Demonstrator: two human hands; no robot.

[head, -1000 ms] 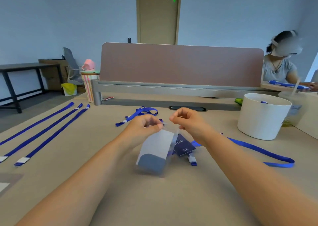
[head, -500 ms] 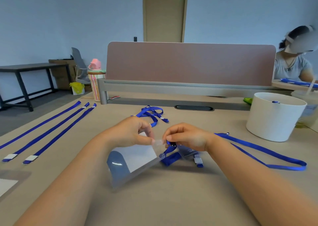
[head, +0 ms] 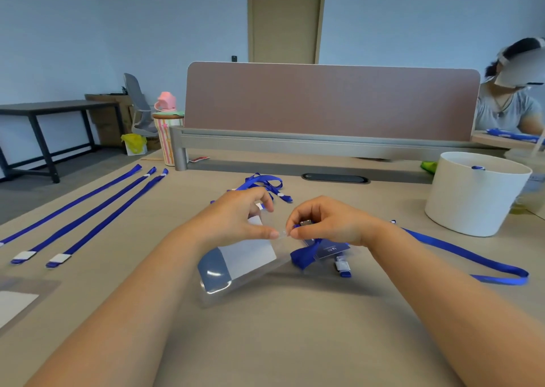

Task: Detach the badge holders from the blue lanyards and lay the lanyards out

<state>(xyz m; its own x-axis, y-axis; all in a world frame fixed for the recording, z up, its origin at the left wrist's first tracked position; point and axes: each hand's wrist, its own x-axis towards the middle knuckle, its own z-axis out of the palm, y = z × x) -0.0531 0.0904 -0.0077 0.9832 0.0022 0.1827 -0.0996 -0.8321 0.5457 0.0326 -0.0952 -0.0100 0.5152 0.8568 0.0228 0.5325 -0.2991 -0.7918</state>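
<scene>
While both forearms reach in from the near edge of the tan worktop (head: 295,342), the head view shows the two hands meeting at its middle. Left hand (head: 239,218) pinches the top edge of a clear badge holder (head: 241,265) between thumb and forefinger; the holder tilts down toward the person, a white card and a grey-blue band visible inside it. Right hand (head: 327,221) is closed, fingertips nipped on a small metal clip (head: 306,223) right beside the left thumb tip. Blue lanyard (head: 460,257) runs from under the right hand out to the right and loops back near a white round tub (head: 474,198). Three lanyards (head: 88,209) lie straight and side by side on the left of the worktop, white tabs toward the person. One more lanyard (head: 265,181) sits bunched just beyond the hands. Another badge holder (head: 17,301) lies flat at the left edge. A second person (head: 510,106) sits at far right behind the divider (head: 330,100).
</scene>
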